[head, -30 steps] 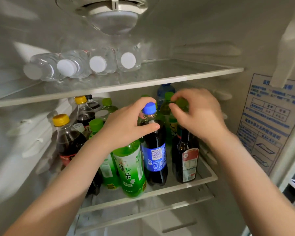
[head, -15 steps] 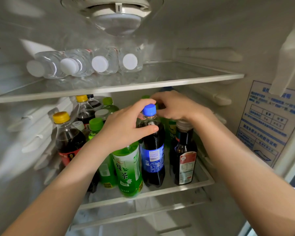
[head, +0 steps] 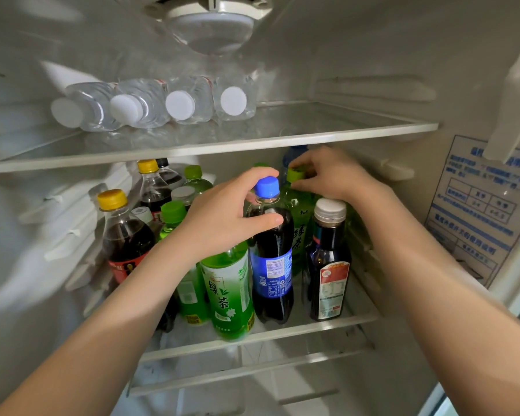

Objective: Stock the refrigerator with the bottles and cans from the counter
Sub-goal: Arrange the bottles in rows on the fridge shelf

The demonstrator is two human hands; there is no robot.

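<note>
Cola bottle [head: 272, 265] upright near the front edge of the lower shelf [head: 312, 327], long axis vertical, blue cap [head: 267, 186] pointing straight up. Gripped at the neck by the left hand [head: 225, 217]: thumb laid across the front of the shoulder, forefinger curled round behind the cap, other fingers hidden behind the bottle. Left forearm reaching in from the lower left, rising towards the cola bottle, wrist straight.

Just behind the cola bottle and a little to its right, rear tea bottle [head: 297, 217], also upright, green cap on top. Cap pinched between curled fingertips of the right hand [head: 327, 175], knuckles up, back of the hand towards the camera. Right forearm coming in from the lower right, passing above the sauce bottle [head: 327, 265].

Sauce bottle close beside the cola bottle on its right, upright, silver cap. Front tea bottle [head: 228, 289] touching the cola bottle on its left, top hidden under the left palm. Further left of the cola bottle, yellow-capped bottles [head: 123, 235] among other upright ones. Above the cola bottle, the upper shelf [head: 282, 139] with four water bottles [head: 150, 103] lying down, white caps facing the camera. Well to the right of the cola bottle, a blue-printed sticker [head: 478, 211] on the wall.
</note>
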